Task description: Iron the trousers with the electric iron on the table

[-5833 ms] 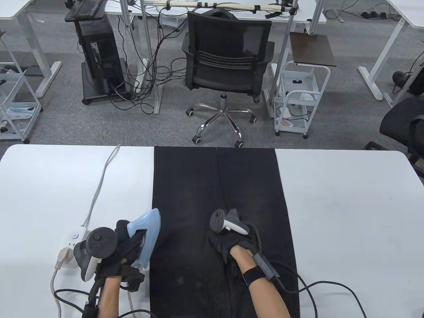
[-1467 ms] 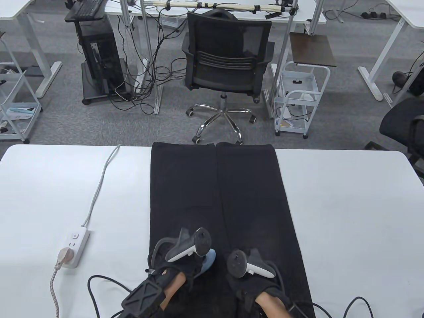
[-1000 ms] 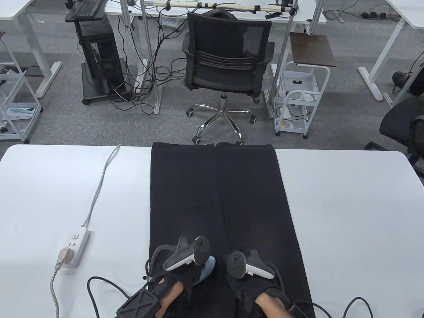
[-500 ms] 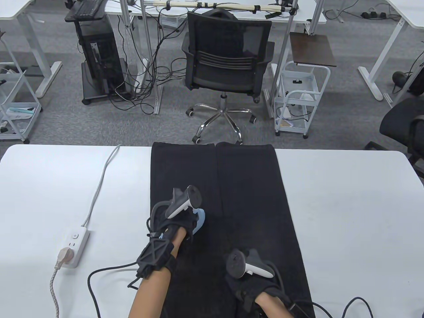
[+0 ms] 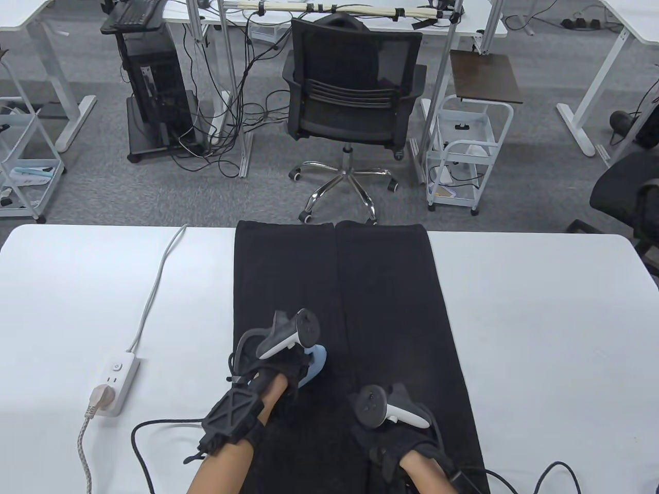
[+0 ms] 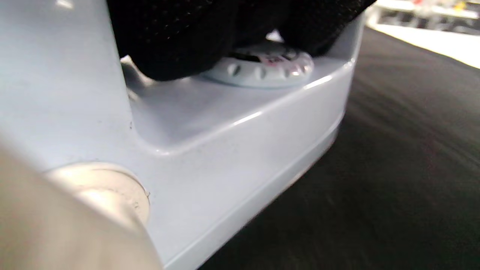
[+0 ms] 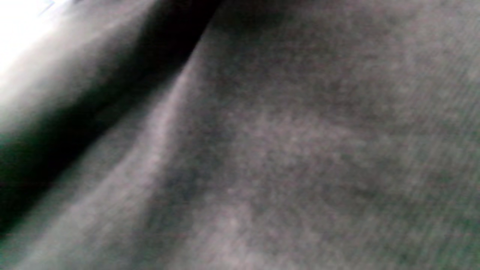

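Note:
Black trousers (image 5: 391,309) lie flat down the middle of the white table (image 5: 540,334), legs pointing to the far edge. My left hand (image 5: 280,360) grips the handle of a pale blue electric iron (image 5: 315,360), whose sole sits on the left trouser leg near the thigh. In the left wrist view my gloved fingers (image 6: 168,37) curl over the iron's body (image 6: 225,150) above its dial (image 6: 262,67). My right hand (image 5: 391,437) rests on the right leg near the front edge; its fingers are hidden under the tracker. The right wrist view shows only dark fabric (image 7: 300,150).
A white power strip (image 5: 116,381) with a plug (image 5: 98,399) and braided cord (image 5: 85,453) lies at the left front. Its white cable (image 5: 154,288) runs to the far edge. Black glove cables (image 5: 154,432) loop by my left forearm. An office chair (image 5: 355,98) stands beyond the table.
My left hand pushed the iron away along the left trouser leg, then drew it back a little toward me. The right hand has hardly moved.

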